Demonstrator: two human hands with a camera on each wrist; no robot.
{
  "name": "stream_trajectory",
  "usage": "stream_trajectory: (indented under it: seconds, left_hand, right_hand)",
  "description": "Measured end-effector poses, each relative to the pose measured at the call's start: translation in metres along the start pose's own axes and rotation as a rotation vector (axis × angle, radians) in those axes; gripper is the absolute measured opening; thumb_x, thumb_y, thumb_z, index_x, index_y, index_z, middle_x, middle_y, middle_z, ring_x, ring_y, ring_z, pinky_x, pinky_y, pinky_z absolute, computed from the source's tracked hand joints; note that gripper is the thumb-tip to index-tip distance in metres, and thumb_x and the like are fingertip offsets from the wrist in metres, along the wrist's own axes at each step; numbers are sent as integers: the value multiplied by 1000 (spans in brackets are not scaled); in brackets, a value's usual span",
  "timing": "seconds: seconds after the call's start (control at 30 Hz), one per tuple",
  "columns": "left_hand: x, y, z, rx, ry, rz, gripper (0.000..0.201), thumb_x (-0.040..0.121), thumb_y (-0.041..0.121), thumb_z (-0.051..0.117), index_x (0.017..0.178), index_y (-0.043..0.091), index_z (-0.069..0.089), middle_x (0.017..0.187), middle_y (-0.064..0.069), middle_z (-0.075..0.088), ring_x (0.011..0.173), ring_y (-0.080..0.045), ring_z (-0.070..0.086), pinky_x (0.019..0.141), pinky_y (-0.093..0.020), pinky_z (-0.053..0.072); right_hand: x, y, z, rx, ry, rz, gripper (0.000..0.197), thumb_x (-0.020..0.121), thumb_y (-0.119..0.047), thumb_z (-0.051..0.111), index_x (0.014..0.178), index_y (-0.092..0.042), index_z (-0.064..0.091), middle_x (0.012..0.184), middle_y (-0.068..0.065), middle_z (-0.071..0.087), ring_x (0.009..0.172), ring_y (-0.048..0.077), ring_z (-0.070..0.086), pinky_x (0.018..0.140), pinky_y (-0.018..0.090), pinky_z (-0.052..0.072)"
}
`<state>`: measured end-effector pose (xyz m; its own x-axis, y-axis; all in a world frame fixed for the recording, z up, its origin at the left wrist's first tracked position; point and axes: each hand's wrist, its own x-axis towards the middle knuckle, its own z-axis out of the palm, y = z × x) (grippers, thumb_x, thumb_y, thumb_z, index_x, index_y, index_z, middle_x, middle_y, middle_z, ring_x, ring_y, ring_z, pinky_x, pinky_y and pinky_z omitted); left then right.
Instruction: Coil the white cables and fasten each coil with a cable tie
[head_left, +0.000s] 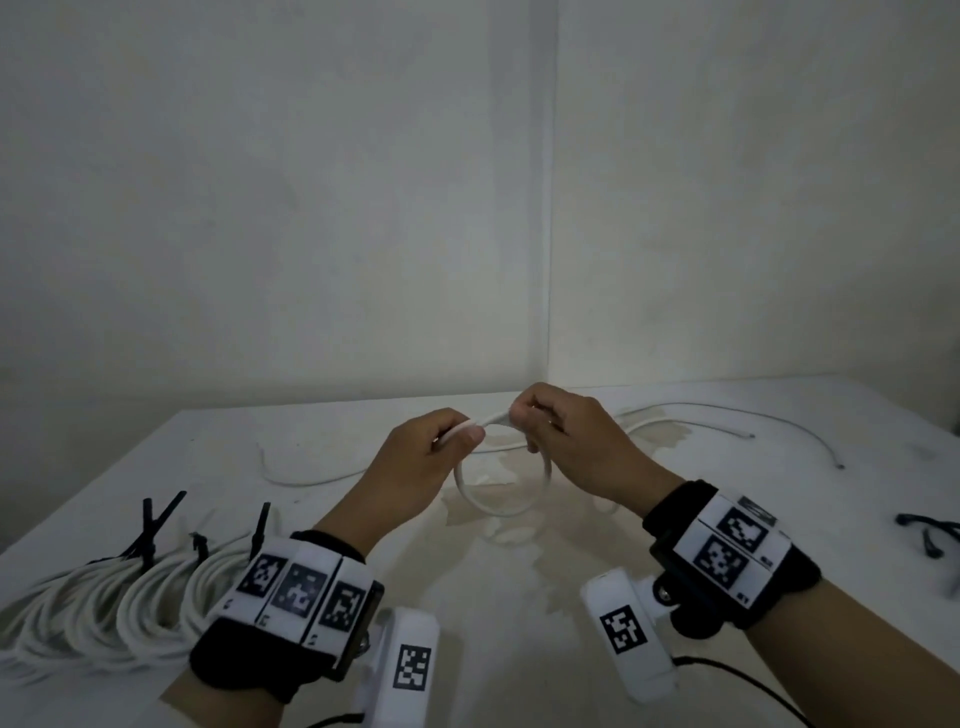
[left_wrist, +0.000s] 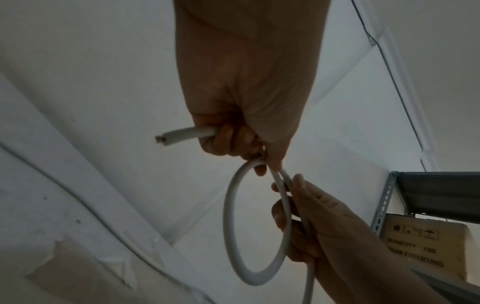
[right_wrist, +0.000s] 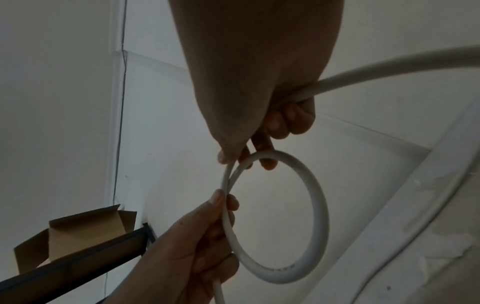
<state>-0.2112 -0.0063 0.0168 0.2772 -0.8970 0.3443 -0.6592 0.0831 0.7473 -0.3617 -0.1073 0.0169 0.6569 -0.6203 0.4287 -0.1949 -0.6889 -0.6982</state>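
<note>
A white cable is held up over the middle of the white table, bent into one round loop that hangs below both hands. My left hand grips the top of the loop, with the cut cable end sticking out past its fingers. My right hand pinches the same crossing point from the right, and the rest of the cable trails away behind it. In the right wrist view the loop hangs between my right fingers and my left hand.
Three finished white coils with black cable ties lie at the front left. Loose black ties lie at the right edge. More loose white cable runs across the far table by the walls. A metal shelf with a cardboard box stands nearby.
</note>
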Motion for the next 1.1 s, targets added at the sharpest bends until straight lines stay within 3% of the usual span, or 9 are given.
stream_trajectory:
  seconds: [0.13,0.3,0.43,0.57,0.67,0.83,0.9,1.03,1.1]
  left_hand:
    - [-3,7,7,10,50,38,23,90,25,57,67,21,57,57,5,43,50,-3,40,49,-13,31]
    - [-4,11,9,-23,117,40,20,88,27,60,76,13,65,66,-3,52,55,-5,39,54,-16,31]
    - [-4,16,13,-46,98,42,21,91,27,56,82,10,65,67,0,52,58,-4,40,56,-17,31]
    - [-6,15,15,-42,109,34,18,90,28,57,80,15,65,74,-14,59,64,-9,45,60,-22,34]
    - [-7,16,17,-9,135,32,17,88,31,59,75,21,64,69,-7,59,59,-5,44,59,-21,33]
    - [-5,15,15,42,234,12,25,82,37,66,72,14,68,60,-3,58,57,-7,45,54,-18,31]
    - [-7,17,16,38,210,3,23,84,36,63,74,15,68,62,-4,60,55,-6,46,54,-17,33]
    - [-9,19,9,-128,158,-149,26,95,20,44,82,13,66,64,-3,58,47,0,53,45,-8,39]
    - [-11,17,-1,-289,92,-269,27,95,11,40,88,6,66,72,-12,63,50,-7,62,51,-17,52]
  right_hand:
    - [-2,0,-7,58,-32,10,25,95,-24,49,71,-31,55,58,-6,57,52,0,50,55,13,38]
    - [-7,-6,-11,198,-48,63,24,96,-19,47,74,-20,58,61,2,62,42,-2,49,47,8,35]
    - [-9,-7,-14,231,-14,57,23,95,-19,48,75,-17,59,61,2,61,41,-1,46,47,8,33]
    - [-13,-6,-14,208,-10,58,23,95,-22,49,76,-19,61,60,0,60,43,-2,46,50,9,33]
    - [-15,-7,-14,180,-26,58,24,94,-24,50,74,-20,62,62,0,62,45,-2,46,52,11,34]
    - [-13,-9,-14,195,-12,92,25,93,-19,51,77,-8,66,65,-3,64,45,-2,46,51,8,33]
    - [-12,-8,-12,170,21,85,26,92,-19,52,71,-13,65,60,-6,62,52,4,46,56,15,37]
    - [-11,-4,-13,114,63,73,30,92,-19,53,64,-22,61,57,-12,59,48,1,44,51,11,35]
    - [-12,-1,-15,86,90,77,32,92,-18,53,62,-25,59,53,-15,57,46,-2,46,48,8,34]
